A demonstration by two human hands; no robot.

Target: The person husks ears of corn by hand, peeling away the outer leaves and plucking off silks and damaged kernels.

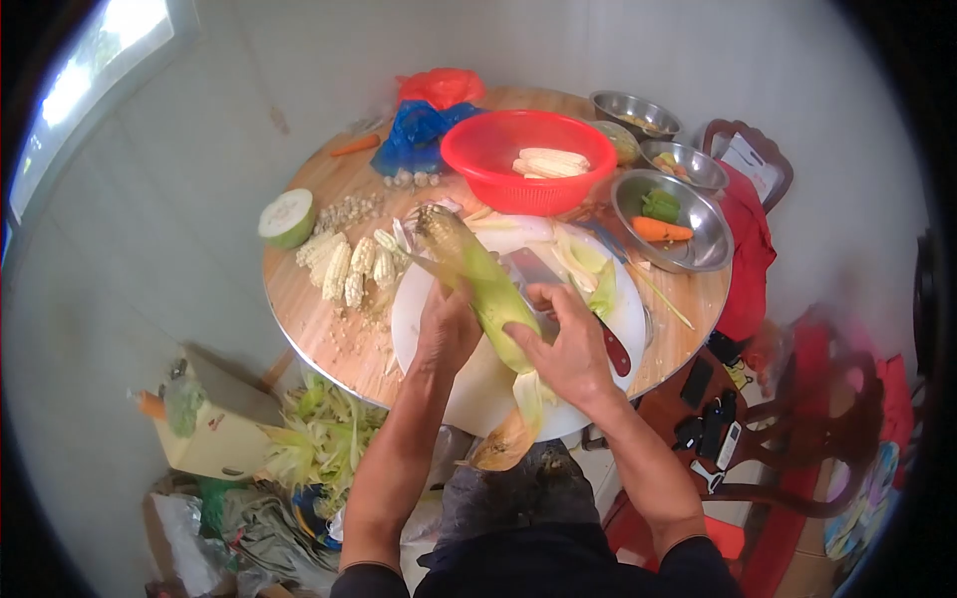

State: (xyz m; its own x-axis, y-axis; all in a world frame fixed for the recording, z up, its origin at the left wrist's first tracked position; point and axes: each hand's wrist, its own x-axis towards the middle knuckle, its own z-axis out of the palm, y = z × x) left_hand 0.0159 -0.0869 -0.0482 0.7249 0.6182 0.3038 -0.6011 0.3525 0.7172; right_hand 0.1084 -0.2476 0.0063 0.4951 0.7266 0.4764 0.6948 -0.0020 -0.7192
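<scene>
A partly husked ear of corn [486, 291] is held aslant over a round white cutting board [417, 314]. Its kernels show at the upper end, while green husk still wraps the lower part. My left hand [449, 327] grips the ear from the left side. Against its right side, my right hand [570, 347] presses with the thumb, its fingers curled. A peeled-back strip of husk [525, 409] hangs from the lower end. Beside my right hand lies a knife [613, 349] with a dark red handle. Loose husk pieces [590, 267] rest on the board.
Husked corn cobs [337, 267] and garlic [351, 210] lie left on the round wooden table [299, 324]. A red plastic basket [528, 201] holds cobs. Metal bowls [713, 234] with vegetables stand right, a cut melon [287, 219] left. Husks [324, 429] are piled below; a chair [797, 478] stands right.
</scene>
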